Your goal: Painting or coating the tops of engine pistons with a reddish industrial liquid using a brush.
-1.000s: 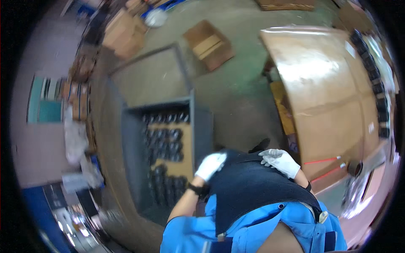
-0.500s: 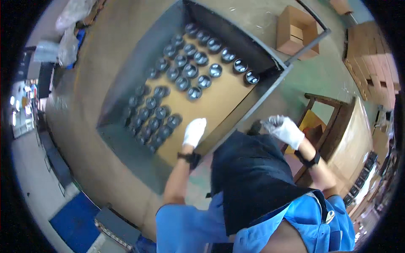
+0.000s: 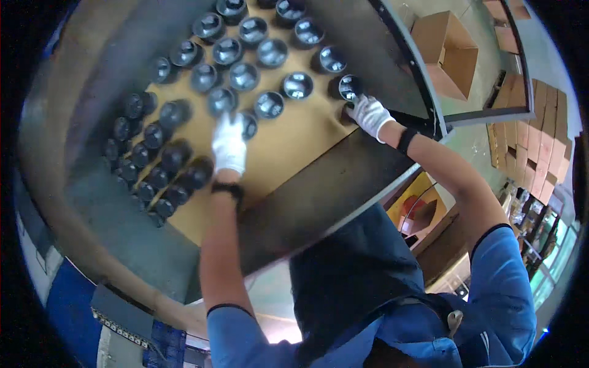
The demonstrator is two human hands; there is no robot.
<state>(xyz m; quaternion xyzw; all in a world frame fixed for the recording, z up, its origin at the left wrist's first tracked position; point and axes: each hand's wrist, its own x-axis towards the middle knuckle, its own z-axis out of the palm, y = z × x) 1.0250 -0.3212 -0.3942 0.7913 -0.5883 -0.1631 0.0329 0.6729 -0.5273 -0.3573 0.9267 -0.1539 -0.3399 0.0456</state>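
Many black round cup-shaped parts (image 3: pixel 270 105) stand in rows on a brown cardboard sheet (image 3: pixel 294 153) inside a grey bin. My white-gloved left hand (image 3: pixel 229 147) reaches over the sheet, its fingertips beside another part (image 3: pixel 248 127); motion blurs its fingers. At the right end of a row, my white-gloved right hand (image 3: pixel 370 116) is closed beside a part with a glossy inside (image 3: pixel 350 88). A dark rounded part (image 3: pixel 346 113) shows under its fingertips, mostly hidden by the hand.
The bin's near wall (image 3: pixel 325 196) lies beneath my forearms, and a metal handle frame (image 3: pixel 491 116) juts from its right side. Beyond it stand an open cardboard box (image 3: pixel 445 58) and stacked cartons (image 3: pixel 534 132). A wooden stand (image 3: pixel 432 239) is close on my right.
My right hand has swung from outside the bin to the row's right end. My left hand has gone farther in among the parts. The view has moved closer to the bin.
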